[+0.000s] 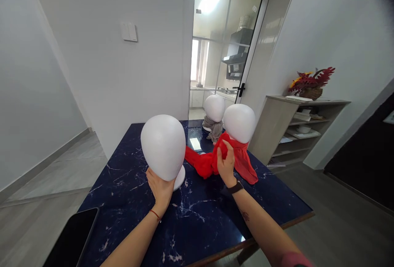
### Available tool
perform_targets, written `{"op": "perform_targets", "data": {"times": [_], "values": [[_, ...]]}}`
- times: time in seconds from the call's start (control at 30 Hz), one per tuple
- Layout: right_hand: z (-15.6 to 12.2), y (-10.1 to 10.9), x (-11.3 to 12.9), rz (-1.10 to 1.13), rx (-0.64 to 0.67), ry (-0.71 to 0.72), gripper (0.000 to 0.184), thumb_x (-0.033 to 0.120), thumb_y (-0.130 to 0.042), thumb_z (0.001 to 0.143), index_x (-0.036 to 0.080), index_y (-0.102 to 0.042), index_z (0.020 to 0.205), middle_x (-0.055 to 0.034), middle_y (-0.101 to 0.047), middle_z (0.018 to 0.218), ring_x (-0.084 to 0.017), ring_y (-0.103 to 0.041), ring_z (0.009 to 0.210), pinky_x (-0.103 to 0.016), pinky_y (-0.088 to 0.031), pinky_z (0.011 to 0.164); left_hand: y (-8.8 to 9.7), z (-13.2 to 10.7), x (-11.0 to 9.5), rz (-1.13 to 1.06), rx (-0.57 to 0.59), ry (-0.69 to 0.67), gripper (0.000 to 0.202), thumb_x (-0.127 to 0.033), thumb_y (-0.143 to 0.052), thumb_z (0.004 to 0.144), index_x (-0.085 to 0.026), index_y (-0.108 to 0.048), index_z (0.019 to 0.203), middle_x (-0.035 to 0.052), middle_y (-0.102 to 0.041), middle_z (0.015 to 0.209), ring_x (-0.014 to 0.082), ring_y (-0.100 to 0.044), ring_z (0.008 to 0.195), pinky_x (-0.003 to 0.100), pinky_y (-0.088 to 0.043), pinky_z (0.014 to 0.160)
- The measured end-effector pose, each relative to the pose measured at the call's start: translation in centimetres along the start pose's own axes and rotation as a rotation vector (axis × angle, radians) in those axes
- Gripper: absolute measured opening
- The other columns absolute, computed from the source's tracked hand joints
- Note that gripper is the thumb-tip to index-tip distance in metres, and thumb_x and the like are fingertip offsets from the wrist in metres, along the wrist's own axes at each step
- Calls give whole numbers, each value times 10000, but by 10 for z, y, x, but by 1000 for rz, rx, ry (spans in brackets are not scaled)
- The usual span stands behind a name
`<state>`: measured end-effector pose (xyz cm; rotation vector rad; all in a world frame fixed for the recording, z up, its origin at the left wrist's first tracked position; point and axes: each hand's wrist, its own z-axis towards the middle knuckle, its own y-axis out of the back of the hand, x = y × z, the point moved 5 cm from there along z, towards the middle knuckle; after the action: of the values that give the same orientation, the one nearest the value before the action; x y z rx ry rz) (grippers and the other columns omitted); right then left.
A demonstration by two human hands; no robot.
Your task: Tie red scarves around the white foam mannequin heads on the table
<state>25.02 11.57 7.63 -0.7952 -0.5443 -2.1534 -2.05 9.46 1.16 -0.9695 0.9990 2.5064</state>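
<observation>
A smooth white mannequin head (pixel 163 146) stands left of the table's middle, tilted a little over its round base (pixel 179 178). My left hand (pixel 160 187) is wrapped round its neck, just under the chin; part of the fingers is hidden behind it. With my right hand (pixel 226 163) I grip a bright red scarf (pixel 205 165), bunched up and trailing left behind the head. A second mannequin head (pixel 239 122) stands beyond that hand, with a lighter red scarf (pixel 245 161) round its neck. Farther back, another head (pixel 214 108) wears a grey scarf (pixel 213 129).
All this stands on a dark blue marble-patterned table (pixel 197 217). A black phone (pixel 74 236) lies at the near left. To the right is a shelf unit (pixel 283 123) with a basket of red leaves (pixel 312 86) on top. A glass door (pixel 227 33) is behind the table.
</observation>
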Motion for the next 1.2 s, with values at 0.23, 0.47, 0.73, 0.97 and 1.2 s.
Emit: {"op": "perform_targets", "data": {"times": [0.23, 0.47, 0.73, 0.97, 1.2], "values": [[24, 12, 20, 933, 205, -506, 253, 295, -650, 764, 234, -568, 995, 77, -502, 627, -26, -290, 400, -138, -343, 398, 3, -1, -6, -7, -24, 34, 976, -556, -726, 594, -123, -260, 1335, 177, -426, 1205, 362, -477, 1134, 508, -425, 920], [26, 53, 50, 939, 600, -589, 284, 297, -406, 887, 279, -576, 1114, -58, -590, 1234, 12, -1, 361, -117, -98, 264, 24, -25, -4, -126, 45, 167, 1005, -443, -791, 549, -101, -283, 1345, 206, -373, 1291, 383, -324, 1285, 527, -299, 1056], [19, 69, 113, 876, 1062, -622, 328, 323, -489, 871, 244, -522, 1187, -78, -649, 1119, 65, -129, 279, -107, -74, 264, 51, -124, -103, -1246, 1086, 675, 551, -524, -525, 808, -150, -491, 1211, 109, -651, 911, 230, -642, 860, 434, -453, 892], [11, 67, 168, 889, 1073, -451, 279, 320, -544, 866, 249, -522, 1135, -55, -617, 1164, -17, -502, 465, -113, -303, 324, 50, -132, -145, -1257, 1049, 152, 441, -353, -733, 669, -213, -655, 1079, 76, -512, 1322, 246, -419, 1247, 365, -273, 1074], [70, 41, 154, 933, 765, -263, 194, 332, -625, 811, 245, -565, 974, -5, -667, 978, -130, -629, 845, -287, -547, 732, 45, -149, -135, -723, 1024, -316, 339, -339, -391, 921, -178, -606, 714, 8, -599, 723, 146, -540, 746, 389, -291, 1031]]}}
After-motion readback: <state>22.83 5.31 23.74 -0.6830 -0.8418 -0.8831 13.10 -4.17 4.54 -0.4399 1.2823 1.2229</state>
